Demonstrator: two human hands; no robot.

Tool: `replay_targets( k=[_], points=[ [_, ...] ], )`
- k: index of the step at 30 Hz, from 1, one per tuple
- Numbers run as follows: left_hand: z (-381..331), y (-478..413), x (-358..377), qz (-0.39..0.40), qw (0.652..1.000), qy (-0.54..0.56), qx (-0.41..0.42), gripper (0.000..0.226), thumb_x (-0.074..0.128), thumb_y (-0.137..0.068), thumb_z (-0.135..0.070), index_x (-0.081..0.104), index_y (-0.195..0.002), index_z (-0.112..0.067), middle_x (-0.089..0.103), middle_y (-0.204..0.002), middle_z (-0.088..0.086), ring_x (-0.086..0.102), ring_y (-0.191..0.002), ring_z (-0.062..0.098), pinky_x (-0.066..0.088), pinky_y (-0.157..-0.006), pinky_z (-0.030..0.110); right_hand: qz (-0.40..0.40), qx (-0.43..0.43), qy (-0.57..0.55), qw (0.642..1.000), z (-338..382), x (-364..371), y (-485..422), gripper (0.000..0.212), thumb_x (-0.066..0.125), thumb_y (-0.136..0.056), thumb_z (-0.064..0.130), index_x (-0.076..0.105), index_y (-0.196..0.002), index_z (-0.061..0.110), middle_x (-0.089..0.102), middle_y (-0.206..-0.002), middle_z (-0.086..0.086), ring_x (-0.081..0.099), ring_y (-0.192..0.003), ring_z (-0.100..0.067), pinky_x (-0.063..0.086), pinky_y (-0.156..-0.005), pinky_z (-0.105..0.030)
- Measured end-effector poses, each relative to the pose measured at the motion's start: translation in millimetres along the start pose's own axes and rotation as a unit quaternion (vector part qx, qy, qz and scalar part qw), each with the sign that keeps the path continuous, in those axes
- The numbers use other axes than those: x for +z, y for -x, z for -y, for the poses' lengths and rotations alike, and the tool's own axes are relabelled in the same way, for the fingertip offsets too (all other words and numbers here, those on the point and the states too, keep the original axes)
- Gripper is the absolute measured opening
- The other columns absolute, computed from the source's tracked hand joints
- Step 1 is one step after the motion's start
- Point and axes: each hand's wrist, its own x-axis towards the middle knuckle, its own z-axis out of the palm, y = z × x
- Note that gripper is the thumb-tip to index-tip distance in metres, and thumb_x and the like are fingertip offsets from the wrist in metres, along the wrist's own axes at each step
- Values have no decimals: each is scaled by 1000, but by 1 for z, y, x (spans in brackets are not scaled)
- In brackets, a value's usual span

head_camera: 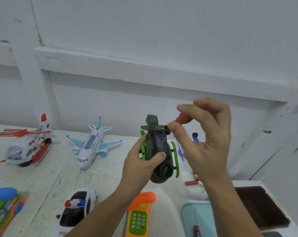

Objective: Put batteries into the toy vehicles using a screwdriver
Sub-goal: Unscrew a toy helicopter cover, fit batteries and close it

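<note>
From the helicopter (159, 151) you hold, the airliner (91, 144) stands at nine o'clock, a second helicopter (27, 146) beyond it. The police car (76, 209) lies at eight, the toy phone (139, 218) at six, the batteries (192, 182) at four

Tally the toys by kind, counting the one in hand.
Helicopters: 2 (red-and-white helicopter, green helicopter)
Airplanes: 1 (white airplane)
Cars: 1 (police car)
Phones: 1 (toy phone)
Kind unclear: 2 (cut-off toy, blue toy behind the right hand)
Total: 7

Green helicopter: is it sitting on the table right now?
No: the left hand grips the green helicopter above the table, underside up, while the right hand pinches the red screwdriver.
</note>
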Motion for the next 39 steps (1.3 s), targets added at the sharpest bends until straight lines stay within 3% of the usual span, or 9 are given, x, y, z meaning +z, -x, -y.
replay_targets(
  k=[3,6,9,14,20,24,29,32,39],
  points=[
    [1,1,2,0,1000,4,-4,57,79,-80,-21,49,-109,-59,64,-109,-15,68,-99,15,61,-80,38,-8,4,8,1000,-5,-2,-1,35,76,-80,-2,64,-110,11,60,-89,-12,57,-87,-11,43,-85,-18],
    [1,1,4,5,1000,1,-7,64,79,-80,-21,46,-121,-59,65,-109,-15,69,-96,13,62,-79,38,2,6,-35,999,-11,-5,1,40,62,-88,-6,56,-125,9,64,-99,-4,65,-89,-22,54,-83,-38],
    [2,2,6,14,1000,-19,8,68,78,-81,-24,44,-131,-55,64,-109,-11,70,-92,9,60,-70,25,16,28,-59,998,-15,-9,-1,38,56,-89,0,57,-125,14,60,-112,-3,66,-88,-23,55,-82,-44],
    [1,3,15,17,999,-26,18,61,76,-82,-25,46,-124,-56,65,-107,-8,71,-85,6,61,-70,26,10,59,-78,995,-21,-12,-3,42,71,-84,2,60,-119,23,54,-99,7,63,-87,-27,56,-79,-32],
    [5,1,25,11,999,-30,16,61,76,-82,-24,46,-121,-60,67,-107,-9,72,-87,7,61,-73,28,37,79,-117,989,-34,-20,-3,47,52,-88,2,51,-132,20,61,-113,2,66,-95,-21,55,-84,-36],
    [6,0,34,1,999,-36,14,59,76,-82,-26,47,-120,-60,65,-106,-11,72,-88,10,61,-74,29,53,79,-108,990,-46,-27,-8,46,71,-85,6,56,-123,27,54,-99,1,63,-89,-23,53,-78,-24],
    [7,-2,45,-10,999,-41,16,58,76,-83,-23,47,-111,-64,66,-103,-12,71,-83,4,61,-71,25,68,100,-156,980,-63,-33,-8,52,56,-89,-7,53,-131,25,65,-108,-1,69,-96,-22,55,-88,-33],
    [7,-3,50,-17,999,-44,17,57,76,-83,-23,48,-111,-64,67,-101,-14,72,-83,4,61,-73,27,88,106,-200,970,-66,-33,-8,50,54,-92,1,51,-125,38,66,-114,0,68,-102,-22,54,-86,-34],
    [7,-6,56,-38,997,-63,19,55,75,-84,-29,47,-114,-65,67,-108,-11,72,-91,14,62,-78,36,138,139,-191,962,-81,-32,-12,79,69,-83,-5,31,-123,52,66,-95,4,70,-86,-19,55,-78,-24]
  ],
)
